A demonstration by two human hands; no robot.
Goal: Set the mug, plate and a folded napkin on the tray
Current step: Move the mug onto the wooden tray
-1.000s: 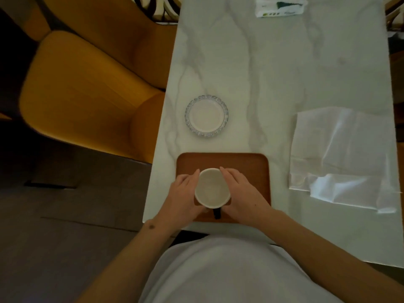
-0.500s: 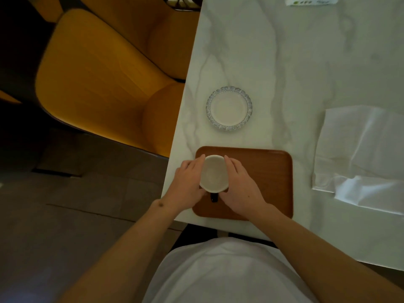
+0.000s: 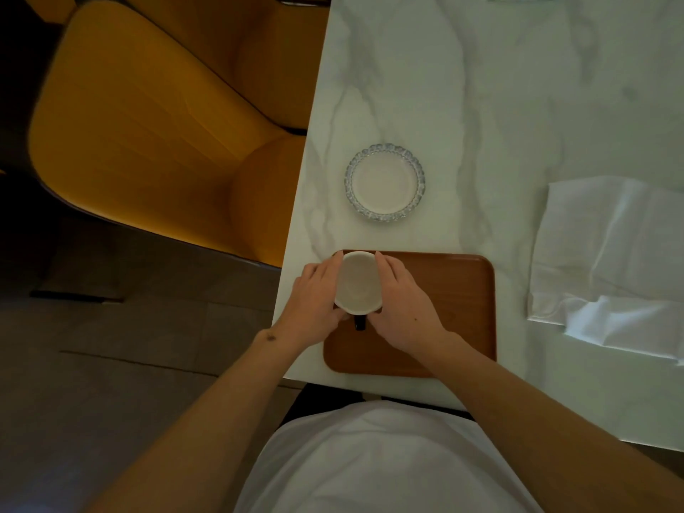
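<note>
From the head view I see my left hand (image 3: pixel 317 295) and right hand (image 3: pixel 401 304) cupping the white mug (image 3: pixel 357 283) at the brown tray's (image 3: pixel 459 309) far-left corner; whether its base touches is unclear. The plate (image 3: pixel 385 182) and napkin (image 3: pixel 607 261) lie on the marble table (image 3: pixel 481 105).

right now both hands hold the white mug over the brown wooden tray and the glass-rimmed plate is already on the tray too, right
Not quite. The head view shows the glass-rimmed plate on the white marble table, beyond the brown wooden tray, not on it. Both the left hand and right hand do hold the white mug over the tray.
</note>
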